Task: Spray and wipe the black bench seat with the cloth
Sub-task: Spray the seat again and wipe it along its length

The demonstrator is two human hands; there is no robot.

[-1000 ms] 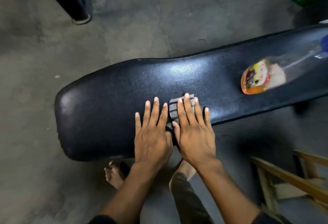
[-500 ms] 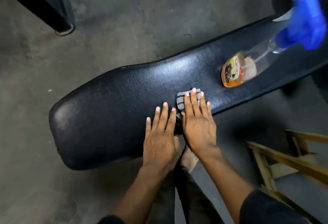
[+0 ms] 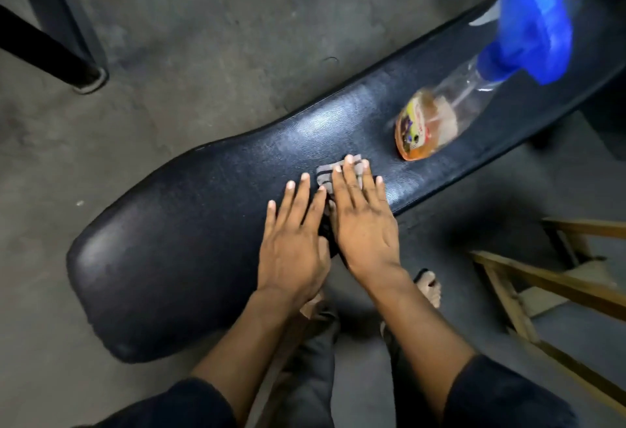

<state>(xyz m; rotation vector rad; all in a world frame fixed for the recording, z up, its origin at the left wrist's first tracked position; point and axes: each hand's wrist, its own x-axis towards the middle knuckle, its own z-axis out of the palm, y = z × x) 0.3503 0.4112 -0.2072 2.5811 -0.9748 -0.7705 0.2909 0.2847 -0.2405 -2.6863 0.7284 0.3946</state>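
Observation:
The black bench seat (image 3: 176,241) runs from lower left to upper right across the head view. A grey striped cloth (image 3: 327,173) lies on its near edge, mostly covered by my hands. My right hand (image 3: 364,224) presses flat on the cloth, fingers spread. My left hand (image 3: 293,244) lies flat beside it, touching the cloth's left side. A spray bottle (image 3: 437,119) with orange liquid and a blue trigger head (image 3: 528,31) stands on the seat to the right, apart from both hands.
The floor is bare grey concrete. A black metal frame leg (image 3: 84,78) stands at the upper left. A wooden frame (image 3: 548,285) sits on the floor at the right. My bare feet (image 3: 430,287) show under the seat's near edge.
Both hands and the cloth have slid to the right along the seat, closer to the spray bottle. The camera view has shifted, bringing the bottle's blue head into view.

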